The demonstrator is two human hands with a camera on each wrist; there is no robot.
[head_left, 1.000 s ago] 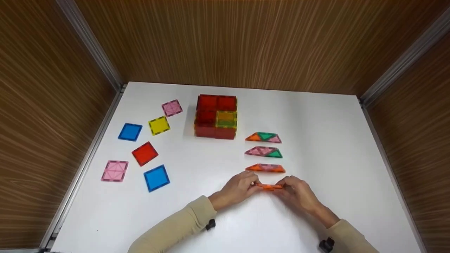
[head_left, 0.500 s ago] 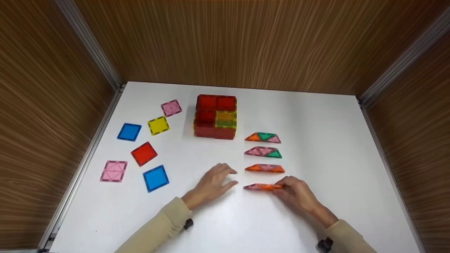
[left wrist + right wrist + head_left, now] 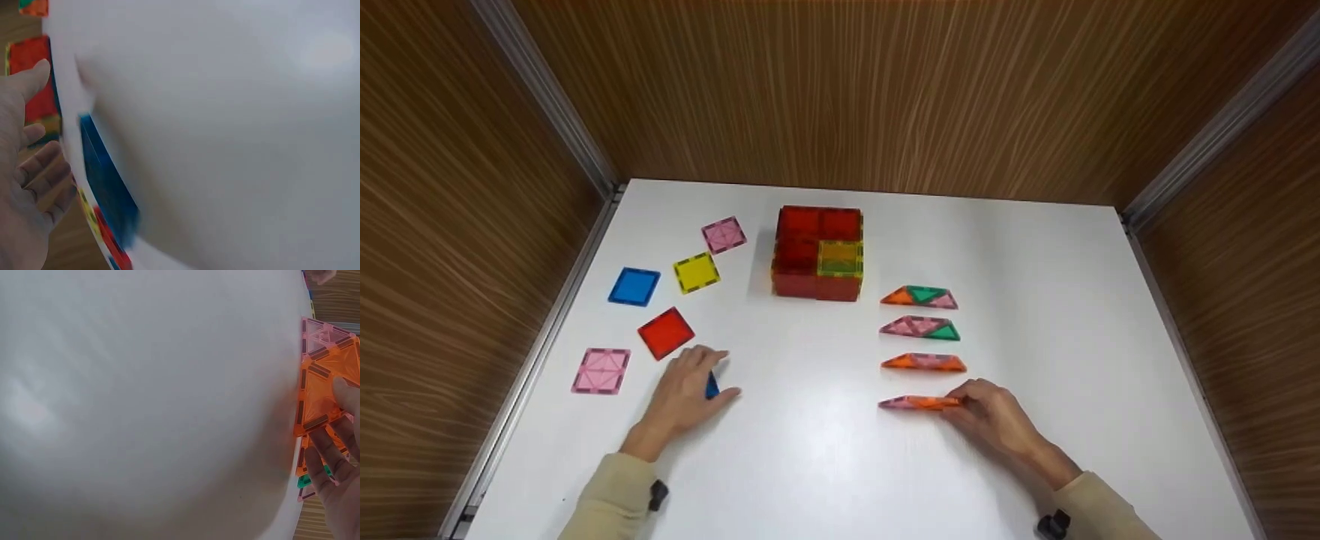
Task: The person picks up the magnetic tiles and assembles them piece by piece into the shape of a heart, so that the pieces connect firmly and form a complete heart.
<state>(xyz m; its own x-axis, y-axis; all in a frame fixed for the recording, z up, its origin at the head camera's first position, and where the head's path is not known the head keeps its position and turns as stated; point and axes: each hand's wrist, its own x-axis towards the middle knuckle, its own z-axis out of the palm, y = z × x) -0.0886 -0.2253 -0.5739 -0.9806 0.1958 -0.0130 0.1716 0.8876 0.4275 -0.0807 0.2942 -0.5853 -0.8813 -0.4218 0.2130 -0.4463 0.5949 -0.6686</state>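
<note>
My right hand (image 3: 994, 420) pinches the orange end of the nearest upright strip of triangular magnetic tiles (image 3: 904, 403), pink at its left and orange at its right. In the right wrist view the thumb lies on an orange triangle tile (image 3: 319, 394). My left hand (image 3: 679, 397) hovers at the left with thumb and fingers spread apart. Under it is a blue square magnetic tile (image 3: 712, 385), mostly hidden by the hand. The left wrist view shows that blue tile (image 3: 107, 180) beside the open fingers, somewhat blurred; no grip on it is visible.
Behind the held strip stand three more triangle-tile strips, the closest being orange and pink (image 3: 924, 363). A red and yellow tile box (image 3: 817, 259) sits at the back. Loose square tiles lie at left, including red (image 3: 666, 333), pink (image 3: 601, 370) and yellow (image 3: 697, 272). Wooden panels (image 3: 840, 90) enclose the table.
My left hand has let go of the nearest strip's left end and moved left to the blue square tile. The right hand has stayed at the strip's orange end.
</note>
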